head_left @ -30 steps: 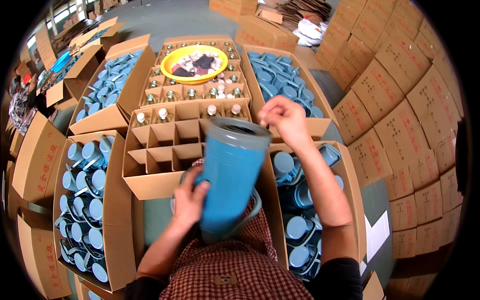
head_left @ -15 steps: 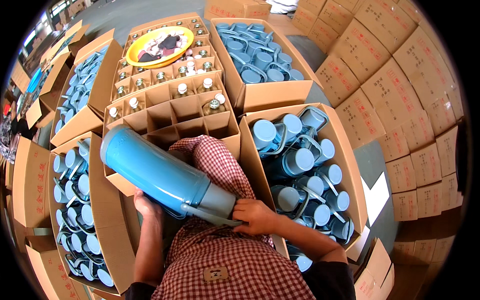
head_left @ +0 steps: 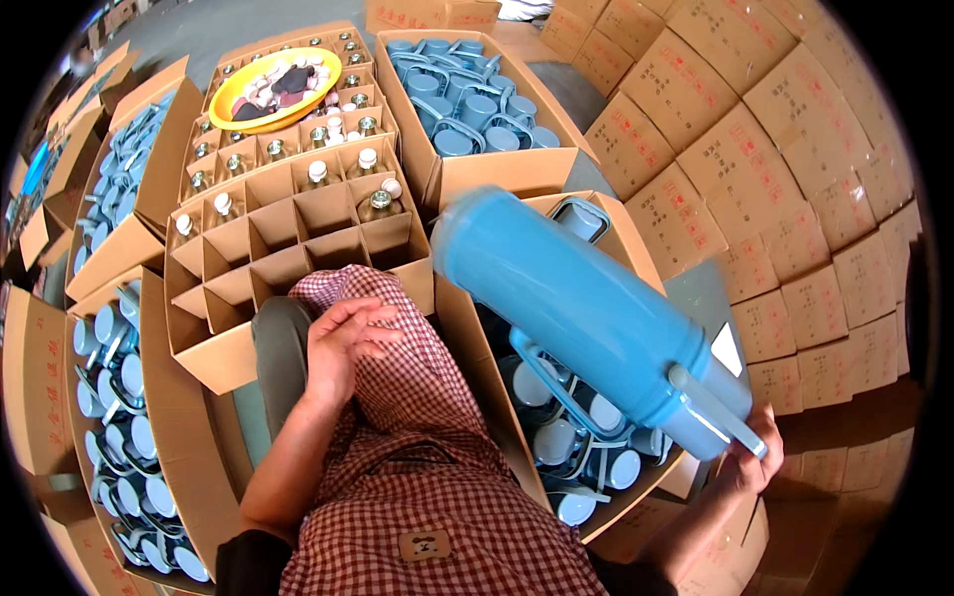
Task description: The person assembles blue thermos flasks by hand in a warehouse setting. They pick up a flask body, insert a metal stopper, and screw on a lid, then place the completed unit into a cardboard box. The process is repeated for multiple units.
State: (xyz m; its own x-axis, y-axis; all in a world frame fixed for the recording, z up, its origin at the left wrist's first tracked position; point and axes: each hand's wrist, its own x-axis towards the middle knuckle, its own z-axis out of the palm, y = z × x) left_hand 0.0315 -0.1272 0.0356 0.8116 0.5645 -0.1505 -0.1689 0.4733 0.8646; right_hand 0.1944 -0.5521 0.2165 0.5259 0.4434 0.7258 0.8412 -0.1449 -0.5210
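My right hand (head_left: 752, 457) holds a large blue thermos flask (head_left: 576, 308) by its capped end, with the fingers at the carrying handle (head_left: 711, 407). Tilted, its base to the upper left, the flask hangs over an open carton (head_left: 462, 343) at my right. Similar flasks (head_left: 555, 442) stand in that carton, partly hidden under the held one. Over my lap, in front of the checked apron (head_left: 397, 397), my left hand (head_left: 343, 348) is open and touches no flask.
Ahead of my knees stands a divided carton (head_left: 214, 363) with several glass liners (head_left: 318, 177). A yellow basin (head_left: 224, 94) of small parts rests behind it. More flask-filled cartons flank me at left (head_left: 169, 417) and far right (head_left: 507, 174). Stacked sealed cartons (head_left: 735, 189) line the right.
The flask has swung from over my lap to the right, above the carton. My left hand has let go of it and opened; my right hand has moved right, still holding it.
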